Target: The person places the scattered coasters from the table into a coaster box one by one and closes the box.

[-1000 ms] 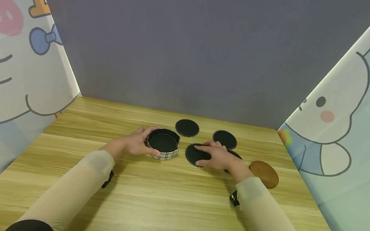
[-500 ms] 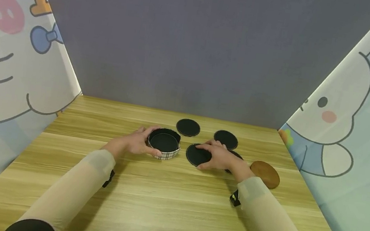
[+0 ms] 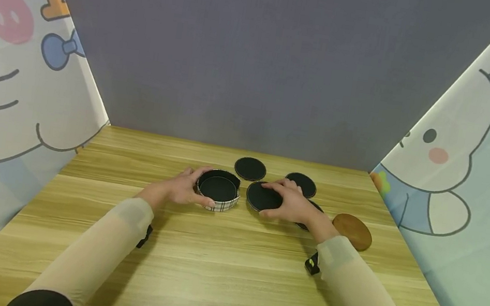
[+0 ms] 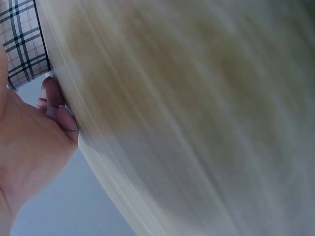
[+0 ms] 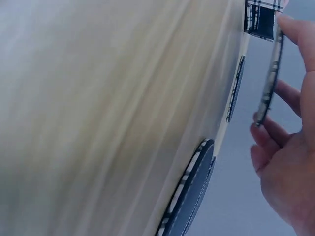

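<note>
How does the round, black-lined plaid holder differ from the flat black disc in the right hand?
The round, black-lined plaid holder has a raised wall with a gap, while the flat black disc is thin. The holder sits on the wooden table; the right hand holds the disc up off it. Both are round and show black surfaces.

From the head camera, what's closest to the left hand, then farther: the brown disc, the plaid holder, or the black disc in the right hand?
1. Plaid holder: in the left hand.
2. Black disc: right of the holder, in the right hand.
3. Brown disc: farthest right.
</note>
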`<state>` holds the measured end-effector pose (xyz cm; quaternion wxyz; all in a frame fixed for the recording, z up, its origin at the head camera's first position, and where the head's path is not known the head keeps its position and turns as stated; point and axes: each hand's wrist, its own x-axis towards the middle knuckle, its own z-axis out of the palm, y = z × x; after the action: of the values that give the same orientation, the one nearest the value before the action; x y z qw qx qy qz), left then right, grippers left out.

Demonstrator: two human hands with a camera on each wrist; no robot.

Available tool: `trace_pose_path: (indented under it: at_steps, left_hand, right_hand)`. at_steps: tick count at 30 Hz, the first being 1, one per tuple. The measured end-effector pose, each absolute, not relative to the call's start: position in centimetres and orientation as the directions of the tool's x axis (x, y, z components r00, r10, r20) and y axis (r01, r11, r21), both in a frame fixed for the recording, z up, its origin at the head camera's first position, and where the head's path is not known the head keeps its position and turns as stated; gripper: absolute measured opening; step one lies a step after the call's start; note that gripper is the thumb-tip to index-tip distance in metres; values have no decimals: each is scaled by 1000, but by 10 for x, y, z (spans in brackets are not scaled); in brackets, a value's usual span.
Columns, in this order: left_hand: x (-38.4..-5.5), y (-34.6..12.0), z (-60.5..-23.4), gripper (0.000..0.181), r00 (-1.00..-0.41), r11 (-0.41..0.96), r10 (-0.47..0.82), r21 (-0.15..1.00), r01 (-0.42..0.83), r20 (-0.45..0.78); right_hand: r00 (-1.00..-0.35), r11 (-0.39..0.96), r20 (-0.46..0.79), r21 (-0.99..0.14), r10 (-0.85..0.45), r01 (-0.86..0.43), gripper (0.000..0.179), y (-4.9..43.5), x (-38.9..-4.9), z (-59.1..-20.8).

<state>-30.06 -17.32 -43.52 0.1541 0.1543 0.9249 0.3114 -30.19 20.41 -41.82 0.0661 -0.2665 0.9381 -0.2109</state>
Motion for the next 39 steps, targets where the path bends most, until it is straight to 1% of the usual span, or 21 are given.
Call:
trace_pose_path:
  at_steps: [5,13,24,35,39]
  left_hand:
    - [-301,-174,-434,121,-906,757,381,626,190,-186]
    - [-299,-174,-434,121,-903,749,380,640,173,-201]
    - [-300,-174,-433,121,-904,744,379,646,170,-199]
    - [-301,-174,-432,120,-895,753,389,635,172,-219]
    - [-301,-174,-431,123,-891,749,399,637,180,-217]
  right_hand:
    - [-852,739,62,-467,-520,-485,82,198,-302,-413]
    - [-835,711,106,-472,-540,-521,82,181,-307,-413]
    - [-808,694,95,-460,-582,-554,82,147,-312,-411]
    - [-791,678,91,-462,-605,-571,81,117,-320,-419]
    - [-787,675,77,-468,-612,-571,80,109,-322,-421]
